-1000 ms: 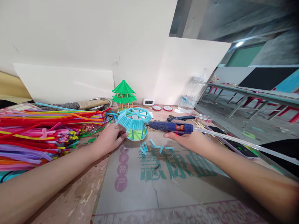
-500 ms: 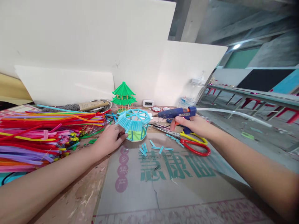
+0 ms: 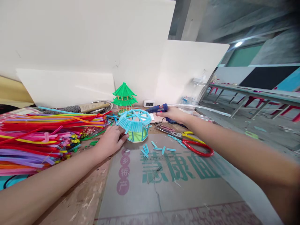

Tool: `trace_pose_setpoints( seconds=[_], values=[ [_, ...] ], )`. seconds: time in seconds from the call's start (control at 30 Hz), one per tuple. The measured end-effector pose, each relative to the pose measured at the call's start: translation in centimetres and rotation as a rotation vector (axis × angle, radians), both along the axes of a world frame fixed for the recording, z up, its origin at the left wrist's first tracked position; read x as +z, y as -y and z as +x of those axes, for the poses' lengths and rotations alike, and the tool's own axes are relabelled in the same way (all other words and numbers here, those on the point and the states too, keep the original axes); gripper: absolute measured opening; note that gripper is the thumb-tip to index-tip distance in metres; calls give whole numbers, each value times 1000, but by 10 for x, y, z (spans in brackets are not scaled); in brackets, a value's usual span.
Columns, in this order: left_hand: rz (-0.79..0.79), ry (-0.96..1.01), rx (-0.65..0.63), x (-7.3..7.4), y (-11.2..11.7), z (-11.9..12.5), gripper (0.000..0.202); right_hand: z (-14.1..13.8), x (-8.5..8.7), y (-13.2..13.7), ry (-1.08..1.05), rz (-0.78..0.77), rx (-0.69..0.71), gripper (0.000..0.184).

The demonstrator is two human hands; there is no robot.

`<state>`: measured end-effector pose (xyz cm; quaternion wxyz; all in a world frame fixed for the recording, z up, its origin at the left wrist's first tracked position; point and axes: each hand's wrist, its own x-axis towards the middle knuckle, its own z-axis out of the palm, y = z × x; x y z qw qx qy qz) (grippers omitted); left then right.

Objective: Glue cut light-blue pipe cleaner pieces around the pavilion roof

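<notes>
My left hand (image 3: 110, 140) is closed on the left side of a small light-blue pavilion model (image 3: 134, 123), its fingers partly hidden at the roof edge. The model has a half-covered ribbed roof, thin posts and a green floor. My right hand (image 3: 174, 115) grips a dark blue hot glue gun (image 3: 158, 108) behind and right of the model, nozzle pointing left; a clear glue stick (image 3: 206, 109) juts from its rear. Several short blue pipe-cleaner pieces (image 3: 164, 150) lie on the printed board (image 3: 131, 206) in front. Scissors (image 3: 199, 150) with red and yellow handles rest below my right forearm.
Bundles of coloured pipe cleaners (image 3: 47, 134) cover the left of the table. Behind the model stand a green tiered pavilion (image 3: 124, 97) and a small white digital clock (image 3: 149, 103). White panels (image 3: 89, 47) wall off the back; a plastic bottle (image 3: 194, 93) stands at back right.
My right hand has carried the glue gun left and back, lower toward the tabletop behind the model. My left hand stays on the model.
</notes>
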<state>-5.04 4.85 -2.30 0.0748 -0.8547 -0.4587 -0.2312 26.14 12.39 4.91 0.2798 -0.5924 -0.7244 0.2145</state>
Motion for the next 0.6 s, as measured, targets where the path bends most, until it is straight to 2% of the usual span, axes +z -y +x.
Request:
trace_pose_setpoints(
  seconds=[0.17, 0.33, 0.5, 0.6],
  values=[
    [17, -19, -6, 0, 1, -1, 27, -9, -9, -32, 50, -2, -27, 40],
    [17, -1, -10, -1, 0, -1, 25, -10, -25, -41, 155, -59, -40, 39],
    [18, -1, -19, -1, -1, -1, 24, 1, -18, -35, 318, 29, -67, 43],
    [15, -10, -23, 0, 0, -1, 24, 9, -9, -11, 438, 120, -68, 46]
  ],
)
